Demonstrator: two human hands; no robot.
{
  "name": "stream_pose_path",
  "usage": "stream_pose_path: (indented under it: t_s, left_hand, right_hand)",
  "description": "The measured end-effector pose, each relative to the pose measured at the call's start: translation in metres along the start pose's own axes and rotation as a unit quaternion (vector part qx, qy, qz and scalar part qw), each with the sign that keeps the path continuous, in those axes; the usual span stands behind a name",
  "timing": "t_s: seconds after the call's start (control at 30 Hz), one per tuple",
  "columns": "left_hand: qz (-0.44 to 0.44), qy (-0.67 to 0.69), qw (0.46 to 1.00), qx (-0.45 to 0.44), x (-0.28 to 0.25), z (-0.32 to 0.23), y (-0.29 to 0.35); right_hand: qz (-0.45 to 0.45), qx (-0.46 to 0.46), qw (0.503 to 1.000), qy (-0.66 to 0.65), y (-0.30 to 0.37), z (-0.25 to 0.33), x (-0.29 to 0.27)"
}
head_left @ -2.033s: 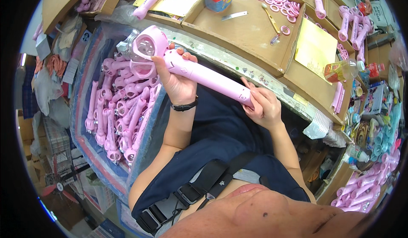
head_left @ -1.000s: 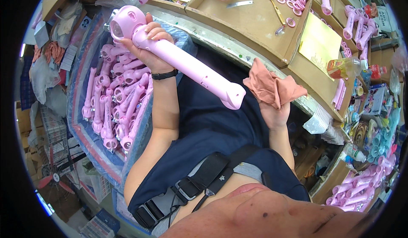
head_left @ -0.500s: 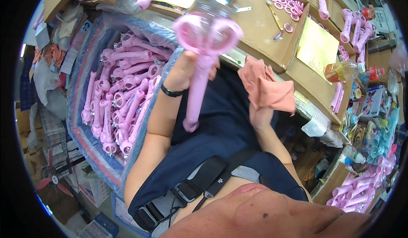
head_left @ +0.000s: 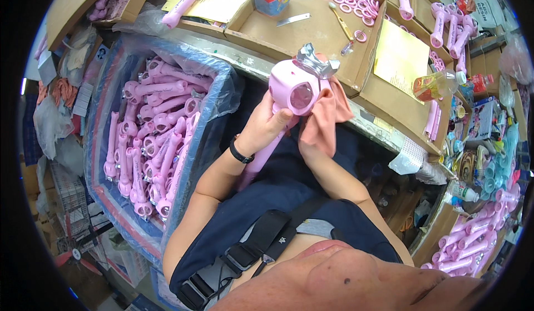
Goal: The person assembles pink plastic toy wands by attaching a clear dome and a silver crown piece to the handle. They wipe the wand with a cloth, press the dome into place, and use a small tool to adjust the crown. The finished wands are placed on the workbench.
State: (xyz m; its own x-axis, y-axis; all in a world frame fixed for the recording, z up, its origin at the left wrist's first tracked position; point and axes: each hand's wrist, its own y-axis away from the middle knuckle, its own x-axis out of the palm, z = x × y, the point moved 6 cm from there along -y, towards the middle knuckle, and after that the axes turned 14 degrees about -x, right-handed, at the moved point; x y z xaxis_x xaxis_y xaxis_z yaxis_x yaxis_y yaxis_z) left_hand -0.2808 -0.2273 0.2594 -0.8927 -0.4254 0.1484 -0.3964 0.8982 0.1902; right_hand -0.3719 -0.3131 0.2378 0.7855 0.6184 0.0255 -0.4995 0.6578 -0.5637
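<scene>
My left hand (head_left: 262, 126) is wrapped round a pink toy wand (head_left: 282, 79) just below its bulbous head. That head has round windows and carries a silver crown (head_left: 315, 61). The wand's handle slants down toward my lap, over the dark apron. In my right hand (head_left: 307, 148) is a peach-coloured cloth (head_left: 332, 113), pressed to the right side of the wand's head. The cloth hides most of my right fingers.
At left stands a plastic-lined bin (head_left: 214, 97) with many pink wands (head_left: 161, 125). A cardboard tray (head_left: 300, 36) on the bench holds pink rings (head_left: 347, 0), a yellow-handled brush (head_left: 340, 21) and a metal strip (head_left: 293, 20). A bottle (head_left: 434, 86) stands at right.
The wand has come lower and turned, so its silver crown now faces up and right. My right hand has moved left, bringing the cloth against the wand's head.
</scene>
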Motion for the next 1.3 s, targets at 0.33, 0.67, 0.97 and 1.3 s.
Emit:
stream_pose_path:
  t_s: [0.33, 0.67, 0.97, 1.3]
  left_hand:
    - [0.323, 0.307, 0.846, -0.295, 0.027, 0.031, 0.016]
    - [-0.079, -0.318, 0.941, 0.084, 0.019, -0.019, 0.027]
    - [0.271, 0.222, 0.905, -0.241, 0.039, 0.025, 0.017]
    - [-0.057, -0.365, 0.928, 0.05, 0.04, -0.018, 0.031]
  right_hand:
    - [-0.002, 0.141, 0.917, -0.374, -0.018, -0.011, -0.022]
    - [-0.07, 0.255, 0.936, -0.233, -0.021, 0.005, -0.029]
    - [-0.047, 0.147, 0.94, -0.303, -0.027, 0.01, -0.038]
    - [0.074, 0.067, 0.98, -0.174, -0.025, 0.003, -0.033]
